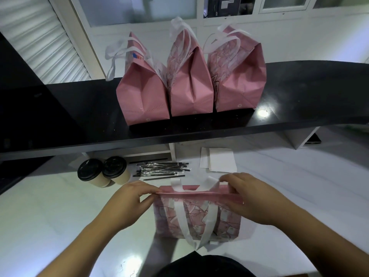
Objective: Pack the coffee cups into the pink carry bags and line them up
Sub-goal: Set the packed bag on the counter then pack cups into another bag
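Observation:
A pink carry bag (199, 218) with white handles stands on the white counter in front of me. My left hand (127, 202) pinches the left end of its top rim and my right hand (253, 198) pinches the right end, with the rim pulled flat between them. Two beige coffee cups with black lids, one (90, 171) beside the other (115, 168), stand together at the left. Three pink bags, the left (143, 92), the middle (189, 86) and the right (239, 76), stand side by side on the raised black shelf. What the bags hold is hidden.
A heap of wrapped black straws (162, 169) lies behind the bag. White napkins (218, 159) lie to its right. The black shelf (79, 120) overhangs the back of the white counter (50, 212). A shuttered wall and window frames stand beyond.

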A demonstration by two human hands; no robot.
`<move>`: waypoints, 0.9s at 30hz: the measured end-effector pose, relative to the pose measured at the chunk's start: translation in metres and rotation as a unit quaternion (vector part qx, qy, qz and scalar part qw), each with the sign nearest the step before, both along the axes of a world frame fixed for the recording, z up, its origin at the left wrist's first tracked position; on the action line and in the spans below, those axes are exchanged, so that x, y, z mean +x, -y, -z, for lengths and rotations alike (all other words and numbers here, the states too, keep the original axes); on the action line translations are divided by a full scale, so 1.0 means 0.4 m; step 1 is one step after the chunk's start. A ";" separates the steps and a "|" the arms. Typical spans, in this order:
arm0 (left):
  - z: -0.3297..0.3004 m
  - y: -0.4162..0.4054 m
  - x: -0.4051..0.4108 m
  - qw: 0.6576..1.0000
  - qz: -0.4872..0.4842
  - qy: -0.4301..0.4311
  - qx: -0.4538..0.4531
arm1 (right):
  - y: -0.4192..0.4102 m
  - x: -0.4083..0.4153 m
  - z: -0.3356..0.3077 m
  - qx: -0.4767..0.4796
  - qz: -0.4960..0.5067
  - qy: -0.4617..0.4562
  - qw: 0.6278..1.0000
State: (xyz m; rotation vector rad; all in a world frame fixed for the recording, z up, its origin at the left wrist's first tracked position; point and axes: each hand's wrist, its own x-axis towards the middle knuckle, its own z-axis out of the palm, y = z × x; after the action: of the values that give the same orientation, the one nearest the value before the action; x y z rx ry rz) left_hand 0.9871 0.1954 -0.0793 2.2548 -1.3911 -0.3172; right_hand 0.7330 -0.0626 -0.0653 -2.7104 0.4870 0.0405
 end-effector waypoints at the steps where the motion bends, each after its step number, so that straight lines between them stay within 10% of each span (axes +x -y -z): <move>1: 0.000 0.000 -0.002 1.000 0.003 0.004 -0.006 | -0.010 0.012 -0.004 0.004 0.000 0.008 1.000; 16: 0.012 0.007 -0.010 1.000 -0.009 0.019 -0.020 | -0.038 0.069 -0.014 0.060 -0.016 0.085 0.994; 27: 0.023 0.018 -0.020 0.998 -0.053 0.014 -0.010 | -0.068 0.022 0.049 -0.149 -0.112 0.049 0.981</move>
State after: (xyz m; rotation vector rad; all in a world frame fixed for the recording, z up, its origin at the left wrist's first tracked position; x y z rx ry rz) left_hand 0.9792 0.1883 -0.0883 2.3144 -1.2784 -0.2360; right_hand 0.7417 -0.0353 -0.0849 -3.0307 0.1655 -0.1143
